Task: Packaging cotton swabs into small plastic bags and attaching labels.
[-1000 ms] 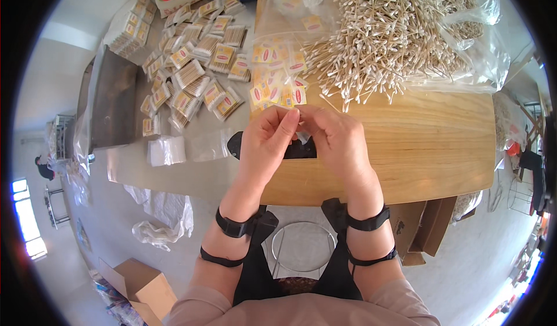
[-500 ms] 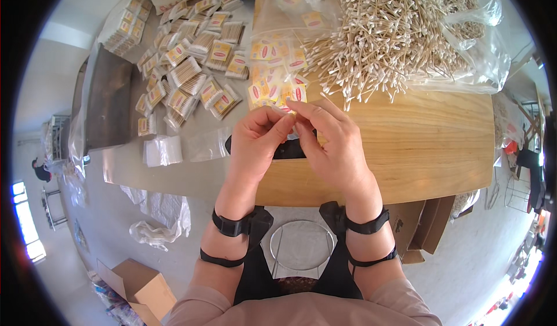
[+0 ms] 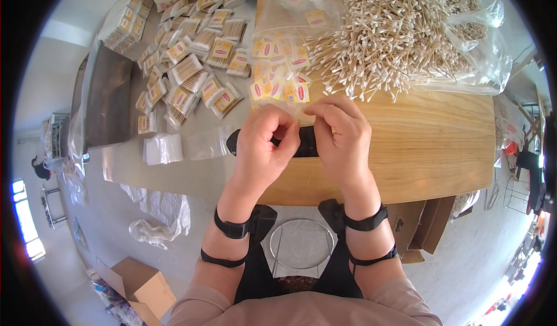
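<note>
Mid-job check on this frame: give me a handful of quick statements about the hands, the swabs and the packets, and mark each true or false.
1. Both hands, left hand and right hand, meet over the wooden table. True.
2. The loose cotton swabs lie at the table's near edge. False: they are heaped at the far side, on clear plastic.
3. A black flat object lies under the hands. True.
4. The filled swab packets are to the person's right. False: they are spread to the left.
5. The cardboard box stands on the table. False: it is on the floor, lower left.
</note>
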